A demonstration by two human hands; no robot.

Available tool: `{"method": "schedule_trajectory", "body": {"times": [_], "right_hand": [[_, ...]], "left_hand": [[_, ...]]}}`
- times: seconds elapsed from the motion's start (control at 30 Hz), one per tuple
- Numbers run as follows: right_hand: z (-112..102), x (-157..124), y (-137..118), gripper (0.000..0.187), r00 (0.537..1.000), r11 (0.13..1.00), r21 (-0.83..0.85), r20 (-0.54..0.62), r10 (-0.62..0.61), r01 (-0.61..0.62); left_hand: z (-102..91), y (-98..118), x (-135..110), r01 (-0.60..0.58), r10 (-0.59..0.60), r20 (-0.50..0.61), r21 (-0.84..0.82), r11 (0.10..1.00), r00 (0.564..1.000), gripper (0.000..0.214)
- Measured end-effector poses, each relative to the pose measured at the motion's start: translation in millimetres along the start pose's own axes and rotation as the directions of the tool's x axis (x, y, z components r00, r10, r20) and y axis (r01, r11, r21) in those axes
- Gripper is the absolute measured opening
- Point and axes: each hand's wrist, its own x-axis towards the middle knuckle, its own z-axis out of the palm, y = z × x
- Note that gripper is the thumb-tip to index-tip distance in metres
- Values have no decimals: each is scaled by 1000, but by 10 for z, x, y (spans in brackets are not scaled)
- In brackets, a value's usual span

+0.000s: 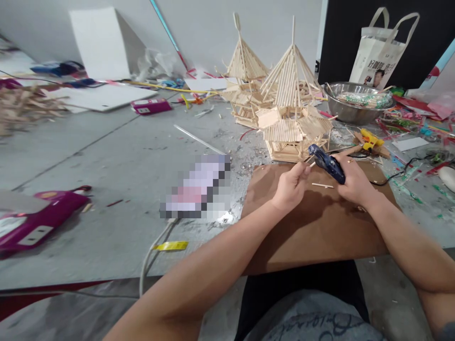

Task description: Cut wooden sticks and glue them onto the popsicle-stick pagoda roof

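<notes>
My left hand [292,187] is closed in a pinch on a thin wooden stick [313,164], whose pale end pokes out past the fingertips. Wrapped around a dark blue plier-like cutter [327,163], my right hand [353,179] holds it just right of the stick, its jaws partly hidden. Both hands are above a brown board [305,237]. A short cut stick [323,185] lies on the board below them. Just beyond stands a pagoda model [289,130] built of wooden sticks, with a pointed roof.
Behind it is a second stick pagoda [245,64]. A yellow glue gun [371,140] and a metal bowl [350,111] sit at the right. A phone [195,184] with a white cable [145,260], a clear glue stick [197,138] and a purple power strip [50,222] lie leftward.
</notes>
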Motion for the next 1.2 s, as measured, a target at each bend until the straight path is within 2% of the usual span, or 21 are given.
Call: {"method": "schedule_trajectory", "body": {"times": [0.13, 0.3, 0.63, 0.83, 1.2], "right_hand": [[22, -2, -7, 57, 999, 1000, -24, 40, -11, 12], [37, -6, -26, 56, 996, 999, -25, 80, -32, 34], [47, -17, -34, 53, 993, 999, -36, 118, 2, 2], [36, -14, -55, 54, 991, 999, -21, 127, 31, -28], [33, -15, -36, 54, 990, 999, -31, 137, 18, -14]], "left_hand": [[-7, 3, 3, -34, 35, 36, -20, 999, 999, 24], [-14, -3, -3, -21, 21, 50, -7, 1000, 999, 28], [-7, -17, -7, -14, 15, 61, -5, 1000, 998, 29], [-13, 12, 1, 30, -29, 73, -12, 999, 997, 30], [-3, 22, 0, 145, -125, 123, -171, 975, 984, 37]]}}
